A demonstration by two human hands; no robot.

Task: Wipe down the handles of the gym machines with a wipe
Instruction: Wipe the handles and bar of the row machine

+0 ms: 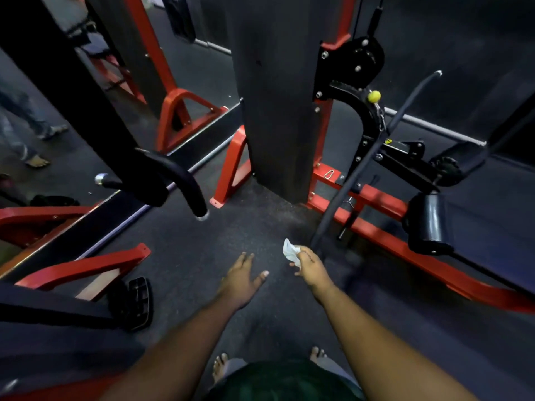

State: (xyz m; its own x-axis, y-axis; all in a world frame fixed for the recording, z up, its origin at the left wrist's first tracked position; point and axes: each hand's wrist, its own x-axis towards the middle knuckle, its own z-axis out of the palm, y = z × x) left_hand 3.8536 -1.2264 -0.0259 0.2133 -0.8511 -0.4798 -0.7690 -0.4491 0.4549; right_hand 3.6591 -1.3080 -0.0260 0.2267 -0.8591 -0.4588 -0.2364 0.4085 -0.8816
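Note:
My right hand pinches a crumpled white wipe just left of the lower end of a long black bar handle, which slants up to the right from a red and black cable machine. The hand and the bar are close, and I cannot tell whether they touch. My left hand hovers over the floor with fingers spread and nothing in it. A curved black padded handle with a chrome end cap hangs to the upper left of both hands.
A dark pillar stands straight ahead. Red machine frames and a black padded roller lie right. A red frame and black footplate sit left. A mirror at left reflects a person's legs. My bare feet are below.

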